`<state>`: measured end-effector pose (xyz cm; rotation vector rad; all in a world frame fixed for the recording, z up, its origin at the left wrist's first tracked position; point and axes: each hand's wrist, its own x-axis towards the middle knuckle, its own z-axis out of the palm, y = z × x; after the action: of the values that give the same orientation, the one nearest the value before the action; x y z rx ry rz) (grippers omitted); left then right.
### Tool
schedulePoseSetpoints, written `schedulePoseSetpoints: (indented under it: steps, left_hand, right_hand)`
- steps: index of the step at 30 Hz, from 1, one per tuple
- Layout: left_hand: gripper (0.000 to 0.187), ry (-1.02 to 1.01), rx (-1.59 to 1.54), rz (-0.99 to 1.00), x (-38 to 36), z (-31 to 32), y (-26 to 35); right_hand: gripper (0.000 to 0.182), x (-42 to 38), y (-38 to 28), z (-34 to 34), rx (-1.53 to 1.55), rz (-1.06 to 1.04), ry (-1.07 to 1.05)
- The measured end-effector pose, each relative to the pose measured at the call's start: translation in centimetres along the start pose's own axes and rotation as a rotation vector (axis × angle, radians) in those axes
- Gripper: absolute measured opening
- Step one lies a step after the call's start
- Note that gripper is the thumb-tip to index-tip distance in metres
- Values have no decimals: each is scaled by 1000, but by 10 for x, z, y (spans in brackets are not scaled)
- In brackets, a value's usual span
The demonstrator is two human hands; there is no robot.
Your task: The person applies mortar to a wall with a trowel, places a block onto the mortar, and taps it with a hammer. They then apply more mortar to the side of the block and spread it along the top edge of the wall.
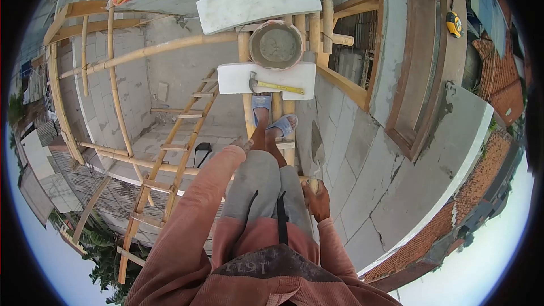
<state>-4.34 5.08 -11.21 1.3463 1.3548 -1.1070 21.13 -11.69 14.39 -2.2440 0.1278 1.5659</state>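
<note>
The right hand (317,199) is closed around the handle of a trowel (317,150), its blade pointing away beside the wall (362,190) at right. The left hand (242,144) is by the knee; nothing shows in it, and I cannot tell how far open it is. The sandaled feet stand on narrow bamboo poles (247,116) — a slip could come from the gaps. A foot nudging the near block (232,78) could knock off the hammer (277,86) or jolt the mortar bucket (253,48).
</note>
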Motion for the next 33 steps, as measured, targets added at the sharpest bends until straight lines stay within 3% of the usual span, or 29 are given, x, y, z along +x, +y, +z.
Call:
schedulePoseSetpoints:
  steps: [2,5,9,14,18,21,24,26,29,31,33]
  left_hand:
    - [79,3,-138,46,48,-7,-8]
    - [67,19,-92,20,56,-85,43]
    - [72,289,-360,213,139,-129,67]
    - [93,340,-565,-21,242,-176,119]
    - [106,129,-916,123,234,-193,157]
    - [111,79,-1052,185,229,-193,170]
    - [105,260,-1125,77,236,-177,167]
    - [90,463,-1015,10,276,-143,137]
    - [80,438,-767,-91,320,-107,104]
    - [79,422,-507,-230,282,-90,122]
    - [79,572,-413,-274,261,-74,141]
  right_hand:
    - [45,-6,24,13,34,69,-19]
    - [45,-6,40,30,-29,101,5]
    - [45,-14,45,41,-88,69,65]
    - [40,-21,13,50,-152,-4,214]
    - [39,-19,41,53,148,305,165]
    - [41,-19,54,54,159,294,163]
    - [42,-21,70,65,75,205,193]
    - [43,-22,68,70,58,165,194]
    - [39,-19,68,74,87,198,195]
    - [37,-21,73,73,102,250,191]
    - [38,-19,76,70,97,276,187]
